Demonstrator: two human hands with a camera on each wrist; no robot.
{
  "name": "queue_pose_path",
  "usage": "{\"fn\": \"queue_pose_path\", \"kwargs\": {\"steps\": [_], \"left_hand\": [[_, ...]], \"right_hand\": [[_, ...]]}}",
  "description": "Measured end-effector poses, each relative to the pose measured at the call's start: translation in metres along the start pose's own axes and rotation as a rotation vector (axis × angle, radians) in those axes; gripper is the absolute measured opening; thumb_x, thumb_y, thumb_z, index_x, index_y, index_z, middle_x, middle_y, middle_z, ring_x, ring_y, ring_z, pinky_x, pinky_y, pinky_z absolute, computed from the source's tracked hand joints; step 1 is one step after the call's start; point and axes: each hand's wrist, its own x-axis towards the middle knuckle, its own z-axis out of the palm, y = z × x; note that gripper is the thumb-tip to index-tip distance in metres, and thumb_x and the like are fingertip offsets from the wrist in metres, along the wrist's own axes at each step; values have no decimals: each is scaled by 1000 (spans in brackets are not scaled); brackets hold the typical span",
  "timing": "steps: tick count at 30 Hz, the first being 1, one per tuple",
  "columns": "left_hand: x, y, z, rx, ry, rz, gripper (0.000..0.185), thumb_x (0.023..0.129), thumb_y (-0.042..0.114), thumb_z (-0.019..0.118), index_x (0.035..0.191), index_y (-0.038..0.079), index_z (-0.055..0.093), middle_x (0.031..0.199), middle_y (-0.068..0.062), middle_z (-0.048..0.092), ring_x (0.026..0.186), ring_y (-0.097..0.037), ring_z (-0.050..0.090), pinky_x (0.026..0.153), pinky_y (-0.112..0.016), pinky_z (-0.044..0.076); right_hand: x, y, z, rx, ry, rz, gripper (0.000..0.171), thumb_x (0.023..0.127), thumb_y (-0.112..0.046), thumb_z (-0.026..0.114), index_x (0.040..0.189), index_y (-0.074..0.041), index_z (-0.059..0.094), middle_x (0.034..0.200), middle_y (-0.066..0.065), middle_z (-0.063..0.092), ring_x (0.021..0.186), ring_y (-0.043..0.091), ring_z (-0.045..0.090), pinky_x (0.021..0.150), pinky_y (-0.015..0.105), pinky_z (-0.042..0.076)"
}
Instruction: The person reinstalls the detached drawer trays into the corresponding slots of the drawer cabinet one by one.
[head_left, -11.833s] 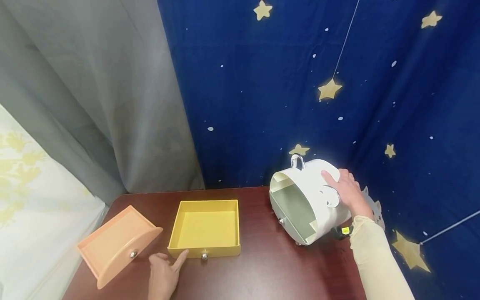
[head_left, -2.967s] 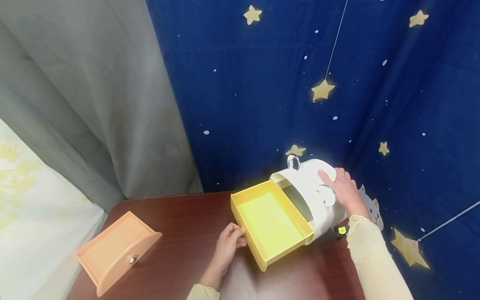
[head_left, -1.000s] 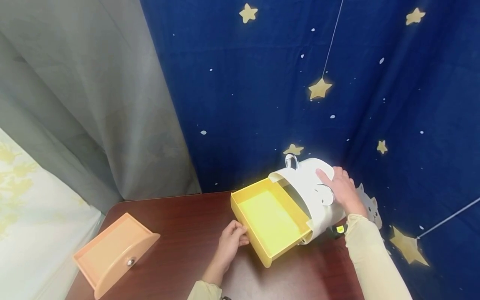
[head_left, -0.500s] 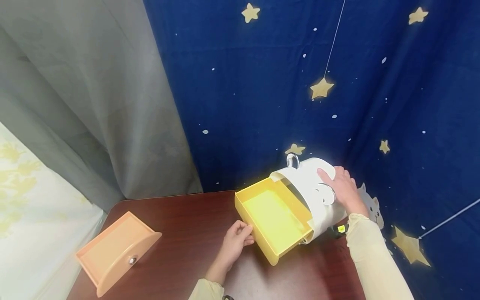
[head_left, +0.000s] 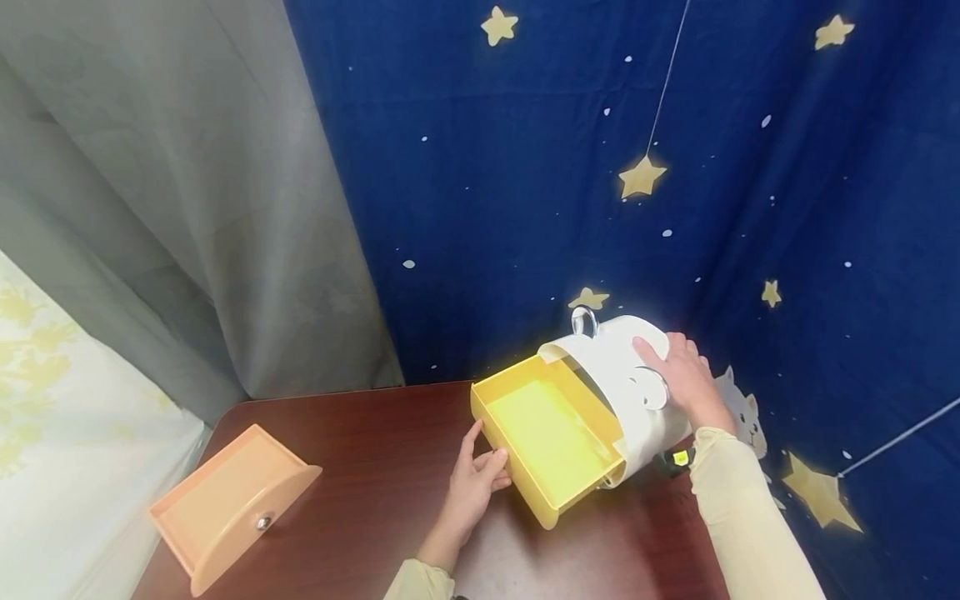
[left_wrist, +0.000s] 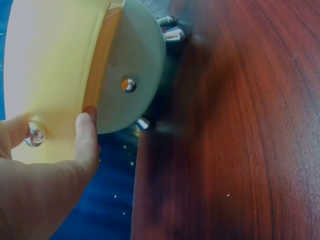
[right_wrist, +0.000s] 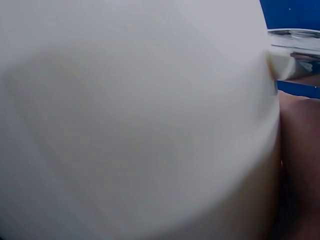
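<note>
Forearms in pale sleeves reach onto the dark wood worktop [head_left: 360,467] from the near edge. Left hand [head_left: 477,475] comes up from below with the wrist low and fingers extended; its grip lies spread against the front of the yellow drawer [head_left: 551,429], thumb along the front edge and a fingertip beside the small metal knob [left_wrist: 35,134], as the left wrist view shows. That drawer stands about half out of the white bear-shaped drawer cabinet [head_left: 626,379], which is tipped over toward the left hand. Below the yellow front, the grey-green drawer [left_wrist: 132,75] sits pushed in, its own knob showing.

Right hand [head_left: 678,375] rests flat on the cabinet's rounded upper side, fingers straight and slightly apart, pressing rather than clutching, just beside a round silver ear.

Well away from the left hand's grip, at the far left of the worktop, an orange drawer [head_left: 232,504] lies apart
</note>
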Motion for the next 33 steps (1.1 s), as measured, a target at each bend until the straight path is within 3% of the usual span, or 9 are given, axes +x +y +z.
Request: {"fn": "queue_pose_path", "kwargs": {"steps": [7, 11, 19, 33], "left_hand": [[-3, 2, 12, -74, -64, -44, 94, 97, 47, 66, 164, 32, 1, 141, -24, 47, 94, -22, 72, 80, -42, 64], [-5, 6, 23, -97, -46, -66, 107, 93, 42, 73, 162, 33, -8, 149, -28, 35, 104, -28, 71, 78, -48, 64], [-6, 9, 26, -69, 33, -68, 108, 89, 32, 76, 163, 32, -3, 151, -31, 35, 105, -30, 72, 74, -51, 64], [-9, 15, 20, -45, -5, -57, 105, 91, 33, 74, 163, 34, -1, 158, -30, 27, 108, -30, 70, 76, -50, 64]], "right_hand": [[-1, -1, 1, -3, 6, -1, 110, 92, -84, 28, 160, 0, 9, 159, 33, 20, 136, 52, 25, 111, 78, 28], [0, -2, 3, 2, 7, 2, 110, 92, -84, 29, 160, 0, 10, 158, 33, 22, 134, 52, 27, 109, 77, 31], [0, -6, 5, 14, 20, 4, 109, 92, -84, 30, 160, -1, 11, 159, 32, 22, 135, 51, 26, 111, 76, 29], [-2, -3, 5, 13, 58, 10, 110, 91, -85, 29, 161, -2, 12, 158, 31, 25, 135, 50, 28, 110, 77, 30]]}}
